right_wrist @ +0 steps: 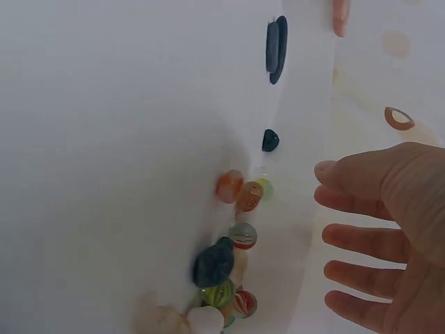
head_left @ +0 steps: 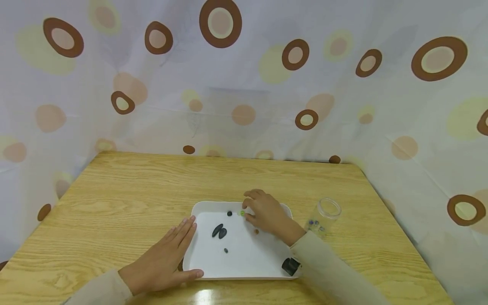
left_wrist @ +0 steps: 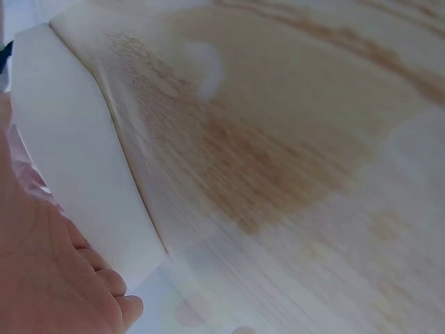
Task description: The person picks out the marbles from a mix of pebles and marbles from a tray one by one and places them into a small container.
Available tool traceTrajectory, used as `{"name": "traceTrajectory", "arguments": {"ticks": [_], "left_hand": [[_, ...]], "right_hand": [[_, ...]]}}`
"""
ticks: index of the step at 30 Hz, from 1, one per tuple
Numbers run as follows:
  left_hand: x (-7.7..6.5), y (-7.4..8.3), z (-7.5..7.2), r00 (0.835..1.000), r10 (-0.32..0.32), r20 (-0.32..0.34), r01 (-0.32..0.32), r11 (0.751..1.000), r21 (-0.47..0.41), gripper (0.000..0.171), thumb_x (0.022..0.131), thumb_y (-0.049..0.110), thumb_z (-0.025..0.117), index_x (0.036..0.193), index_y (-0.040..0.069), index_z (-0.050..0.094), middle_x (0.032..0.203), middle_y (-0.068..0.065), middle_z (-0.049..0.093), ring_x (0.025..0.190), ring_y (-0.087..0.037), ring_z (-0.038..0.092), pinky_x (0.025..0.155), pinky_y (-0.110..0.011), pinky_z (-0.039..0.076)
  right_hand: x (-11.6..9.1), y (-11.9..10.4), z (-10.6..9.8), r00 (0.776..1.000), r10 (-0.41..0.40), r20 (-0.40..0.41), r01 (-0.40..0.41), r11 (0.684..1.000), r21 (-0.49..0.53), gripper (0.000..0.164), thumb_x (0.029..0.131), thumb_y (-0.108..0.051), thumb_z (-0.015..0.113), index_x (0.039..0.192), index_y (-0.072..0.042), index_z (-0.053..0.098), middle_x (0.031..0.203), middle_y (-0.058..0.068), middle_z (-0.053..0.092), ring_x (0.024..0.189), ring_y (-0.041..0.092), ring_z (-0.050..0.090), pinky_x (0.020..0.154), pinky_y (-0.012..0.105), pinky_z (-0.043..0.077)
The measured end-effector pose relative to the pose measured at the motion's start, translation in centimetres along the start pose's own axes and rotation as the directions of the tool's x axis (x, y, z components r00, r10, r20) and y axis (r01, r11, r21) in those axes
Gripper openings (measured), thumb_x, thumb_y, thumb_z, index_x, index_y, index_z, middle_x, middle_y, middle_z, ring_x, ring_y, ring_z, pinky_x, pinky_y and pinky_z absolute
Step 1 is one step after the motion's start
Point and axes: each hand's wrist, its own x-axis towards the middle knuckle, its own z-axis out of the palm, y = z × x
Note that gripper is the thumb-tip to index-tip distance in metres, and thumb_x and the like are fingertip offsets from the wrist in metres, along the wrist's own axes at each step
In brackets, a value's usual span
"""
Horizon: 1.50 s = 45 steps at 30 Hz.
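Hovering over white tray (head_left: 255,258), head view: right hand (head_left: 268,212), fingers loosely bent near green marble (head_left: 242,213); few bluish marbles (head_left: 316,223) already inside clear jar (head_left: 324,215) beside tray. Left wrist: left hand (left_wrist: 54,270) laid against tray wall, gripping nothing. Right wrist: fingers parted, nothing held; glass marbles (right_wrist: 243,235) remain in tray among stones (right_wrist: 213,266). From where I stand, looks part-done: jar started, tray's marbles left.

Pale sheeting (head_left: 244,76), possibly fabric or plastic, stands behind and along both sides of a yellow-brown, wood-grained worktop (head_left: 133,203). Its print comprises brown-ringed ovals (head_left: 220,23), peach spots (head_left: 244,115) and faint yellow patches (head_left: 271,67); fine creases run across the surface. A bright reflection (head_left: 204,295) of light marks the worktop's near side, toward the viewer.
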Motion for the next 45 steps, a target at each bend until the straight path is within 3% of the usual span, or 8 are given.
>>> {"name": "traceTrajectory", "arguments": {"ticks": [9,18,33,45], "left_hand": [[0.1,0.1,-0.2,1.0,0.007,-0.005,-0.007,1.0,0.007,0.103,0.085,0.074,0.043,0.149,-0.005,0.024,0.158,-0.018,0.015,0.145,-0.033,0.018,0.115,-0.048,0.022],[0.2,0.0,-0.1,1.0,0.015,0.002,-0.015,1.0,0.013,0.103,0.086,0.073,0.044,0.149,-0.005,0.024,0.157,-0.02,0.016,0.145,-0.034,0.017,0.115,-0.049,0.023],[0.0,0.3,-0.3,1.0,0.011,0.008,-0.011,1.0,-0.006,0.103,0.086,0.075,0.041,0.149,-0.005,0.025,0.157,-0.019,0.018,0.145,-0.033,0.018,0.113,-0.051,0.026],[0.0,0.1,-0.2,1.0,0.018,-0.004,-0.018,1.0,-0.004,0.102,0.086,0.074,0.042,0.148,-0.005,0.026,0.157,-0.02,0.019,0.144,-0.035,0.02,0.113,-0.05,0.026]], "right_hand": [[0.1,0.2,1.7,0.999,-0.024,0.024,0.027,0.992,-0.12,0.017,0.085,-0.02,0.073,0.101,-0.013,0.072,0.129,0.013,0.059,0.121,0.034,0.053,0.089,0.046,0.052],[0.1,0.1,2.4,0.999,-0.034,-0.011,0.032,0.988,-0.153,0.017,0.082,-0.016,0.076,0.098,-0.012,0.072,0.125,0.01,0.06,0.12,0.032,0.053,0.091,0.046,0.051],[0.2,-0.3,3.0,0.999,-0.039,0.0,0.038,0.978,-0.206,0.014,0.081,-0.016,0.077,0.093,-0.014,0.07,0.12,0.006,0.062,0.116,0.028,0.055,0.088,0.041,0.052],[0.1,-0.5,2.6,0.999,-0.039,-0.005,0.037,0.982,-0.187,0.012,0.081,-0.013,0.076,0.091,-0.014,0.07,0.125,0.008,0.061,0.119,0.029,0.054,0.091,0.042,0.051]]}}
